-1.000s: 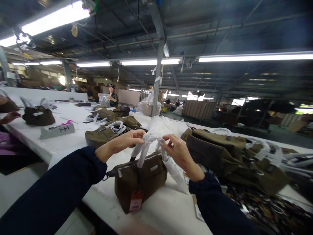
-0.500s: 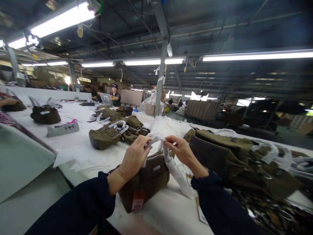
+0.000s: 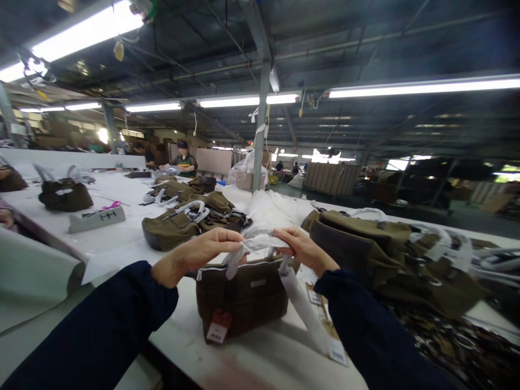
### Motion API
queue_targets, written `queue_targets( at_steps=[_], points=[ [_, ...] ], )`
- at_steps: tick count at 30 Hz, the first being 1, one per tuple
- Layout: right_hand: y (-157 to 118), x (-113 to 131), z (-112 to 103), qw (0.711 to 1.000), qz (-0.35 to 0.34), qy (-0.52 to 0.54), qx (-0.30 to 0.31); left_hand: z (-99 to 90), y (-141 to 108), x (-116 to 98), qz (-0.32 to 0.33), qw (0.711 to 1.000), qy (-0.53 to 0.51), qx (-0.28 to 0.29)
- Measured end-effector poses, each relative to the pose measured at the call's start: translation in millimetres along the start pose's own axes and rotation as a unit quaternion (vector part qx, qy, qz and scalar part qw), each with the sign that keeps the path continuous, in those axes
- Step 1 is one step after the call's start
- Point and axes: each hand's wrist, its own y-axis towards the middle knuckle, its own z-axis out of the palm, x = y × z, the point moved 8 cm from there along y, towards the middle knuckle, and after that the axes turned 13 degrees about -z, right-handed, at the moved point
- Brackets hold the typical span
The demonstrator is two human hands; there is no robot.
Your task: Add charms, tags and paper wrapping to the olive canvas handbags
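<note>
Lower centre of frame: left hand (image 3: 195,254), right hand (image 3: 303,249), fingers (image 3: 223,238) pressed together, pinching white wrap (image 3: 260,242) on handles of brown bag (image 3: 239,298); red tag (image 3: 218,327) hanging; white table (image 3: 179,341) beneath.

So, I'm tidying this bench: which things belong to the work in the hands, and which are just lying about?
In the work: left hand, right hand, white-wrapped handles, olive canvas handbag with red tag.
Lying about: heaped olive canvas bags, farther olive canvas bag, flat grey block.
</note>
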Motion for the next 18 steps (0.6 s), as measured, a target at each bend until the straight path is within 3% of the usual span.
queue_targets(
  at_steps=[3, 8, 10, 12, 16, 18],
  points=[
    [0.2, 2.5, -3.9, 0.998, -0.013, -0.055, -0.003, -9.6, 0.3, 3.8, 0.0, 1.0, -0.027, -0.017],
    [1.4, 13.9, -8.7, 0.995, -0.018, -0.093, 0.002, -39.1, 2.3, -2.9, 0.052, 0.975, 0.042, -0.212],
    [6.2, 17.3, -10.9, 0.994, -0.027, -0.106, 0.008, -43.4, 3.0, -10.0, 0.07, 0.958, 0.094, -0.261],
    [11.7, 17.9, -11.1, 0.99, -0.026, -0.133, 0.032, -39.9, 9.6, -11.2, 0.051, 0.964, 0.113, -0.237],
    [17.0, 15.0, -8.5, 0.979, 0.0, -0.185, 0.089, -24.5, 21.6, -6.3, -0.006, 0.992, 0.065, -0.112],
    [17.5, 18.8, -9.5, 0.974, -0.01, -0.209, 0.085, -23.2, 22.7, -6.4, -0.005, 0.994, 0.048, -0.102]
  ],
)
